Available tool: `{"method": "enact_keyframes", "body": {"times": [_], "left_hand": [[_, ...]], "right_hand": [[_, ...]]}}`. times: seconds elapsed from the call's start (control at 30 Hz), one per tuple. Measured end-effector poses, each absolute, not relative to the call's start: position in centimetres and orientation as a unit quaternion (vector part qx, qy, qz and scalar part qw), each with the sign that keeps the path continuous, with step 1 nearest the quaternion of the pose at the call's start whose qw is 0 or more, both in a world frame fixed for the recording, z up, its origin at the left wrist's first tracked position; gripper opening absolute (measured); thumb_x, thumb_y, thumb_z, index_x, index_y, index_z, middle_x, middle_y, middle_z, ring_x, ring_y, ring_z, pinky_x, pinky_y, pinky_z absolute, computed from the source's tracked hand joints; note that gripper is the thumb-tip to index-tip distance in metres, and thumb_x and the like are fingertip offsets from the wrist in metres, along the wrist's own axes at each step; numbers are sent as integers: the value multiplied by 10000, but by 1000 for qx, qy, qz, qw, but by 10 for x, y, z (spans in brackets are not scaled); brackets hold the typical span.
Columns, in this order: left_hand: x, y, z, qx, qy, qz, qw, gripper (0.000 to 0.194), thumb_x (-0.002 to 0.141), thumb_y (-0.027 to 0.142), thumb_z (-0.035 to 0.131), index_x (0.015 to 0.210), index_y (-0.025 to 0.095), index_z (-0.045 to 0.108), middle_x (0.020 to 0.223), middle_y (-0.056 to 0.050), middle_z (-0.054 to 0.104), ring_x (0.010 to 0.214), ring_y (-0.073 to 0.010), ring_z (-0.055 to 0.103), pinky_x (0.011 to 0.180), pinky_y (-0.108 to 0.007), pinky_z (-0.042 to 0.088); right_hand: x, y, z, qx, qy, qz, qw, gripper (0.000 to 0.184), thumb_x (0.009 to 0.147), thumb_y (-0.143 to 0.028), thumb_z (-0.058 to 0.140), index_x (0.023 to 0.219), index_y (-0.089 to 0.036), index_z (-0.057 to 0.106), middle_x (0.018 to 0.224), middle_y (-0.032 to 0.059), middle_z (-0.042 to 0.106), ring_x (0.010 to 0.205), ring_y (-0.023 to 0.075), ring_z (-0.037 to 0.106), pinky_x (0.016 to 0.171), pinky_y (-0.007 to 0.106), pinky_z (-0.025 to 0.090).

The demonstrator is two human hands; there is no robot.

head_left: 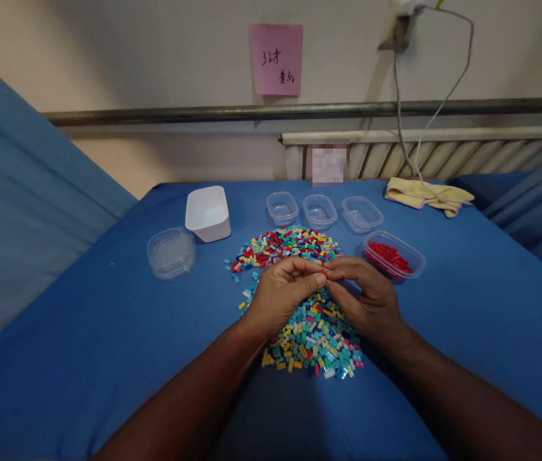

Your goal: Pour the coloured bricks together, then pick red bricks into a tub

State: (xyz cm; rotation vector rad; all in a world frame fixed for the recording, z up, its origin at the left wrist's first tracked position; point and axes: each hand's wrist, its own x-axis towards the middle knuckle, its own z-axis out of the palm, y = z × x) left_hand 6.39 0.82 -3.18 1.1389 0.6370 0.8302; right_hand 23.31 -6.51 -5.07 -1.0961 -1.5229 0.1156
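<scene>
Over a pile of small mixed-colour building bricks (309,326), both hands meet at a small red building brick (323,273). My left hand (280,294) pinches it between thumb and fingers. From the other side, the fingertips of my right hand (371,298) are closed on the same brick, which they partly cover. The pile spreads on a blue cloth, beyond and beneath the hands, and part of it is hidden by them. Just past my right hand stands a clear plastic tub (417,272) holding many red bricks (390,257).
Three clear tubs (282,209) line the far side. At the left are a white bin (208,224) and stacked clear lids or trays (171,253). A yellow cloth (424,194) lies far right, with a cable (417,150) hanging over it. A radiator (376,157) stands behind the blue-covered table (121,307).
</scene>
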Motion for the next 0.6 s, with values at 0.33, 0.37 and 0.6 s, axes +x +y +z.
{"method": "enact_keyframes", "body": {"times": [0.33, 0.37, 0.6], "left_hand": [[65, 9, -32, 514, 309, 372, 709, 324, 717, 359, 997, 866, 163, 787, 900, -41, 788, 836, -141, 707, 864, -303, 567], [65, 8, -32, 503, 306, 372, 717, 332, 715, 353, 996, 879, 163, 779, 895, -35, 779, 829, -135, 702, 860, -296, 561], [55, 18, -18, 544, 316, 342, 698, 345, 782, 382, 925, 985, 181, 730, 890, -35, 768, 801, -148, 711, 806, -290, 549]], "right_hand": [[237, -66, -54, -470, -682, 17, 561, 266, 984, -131, 743, 1175, -318, 739, 1112, 51, 817, 1034, 247, 795, 875, 443, 654], [236, -66, -53, -470, -689, 4, 552, 308, 982, -119, 740, 1219, -316, 729, 1128, 60, 815, 1053, 252, 790, 889, 450, 652], [246, -70, -45, -452, -727, -33, 515, 422, 961, -75, 728, 1298, -329, 720, 1126, 53, 820, 986, 260, 791, 857, 449, 641]]}}
